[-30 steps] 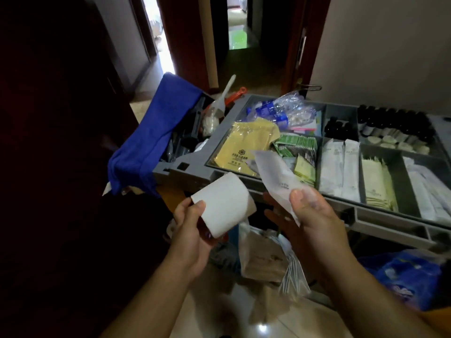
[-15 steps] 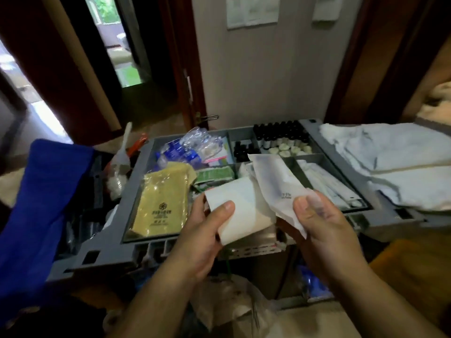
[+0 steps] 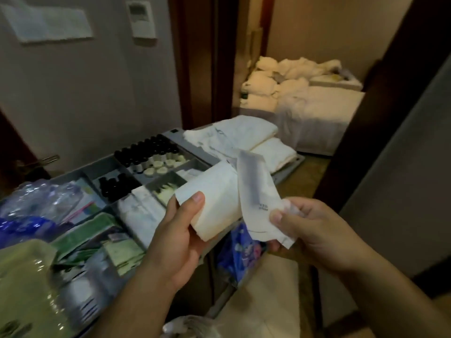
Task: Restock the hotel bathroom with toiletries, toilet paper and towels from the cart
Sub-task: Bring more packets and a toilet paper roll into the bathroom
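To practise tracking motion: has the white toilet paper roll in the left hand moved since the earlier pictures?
Yes. Against the grey plastic cart tray, the white toilet paper roll has shifted rightward, toward the folded white towels.

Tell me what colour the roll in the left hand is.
White. The roll, gripped by the left hand, shows best in the head view.

Cart (image 3: 97, 167) blocks left, floor (image 3: 268, 289) free right, doorway (image 3: 300, 81) open beyond

A white toilet paper roll (image 3: 217, 193) lies tilted in the left hand (image 3: 178, 232), just left of a flat white sachet (image 3: 256, 191) pinched upright in the right hand (image 3: 314, 230).
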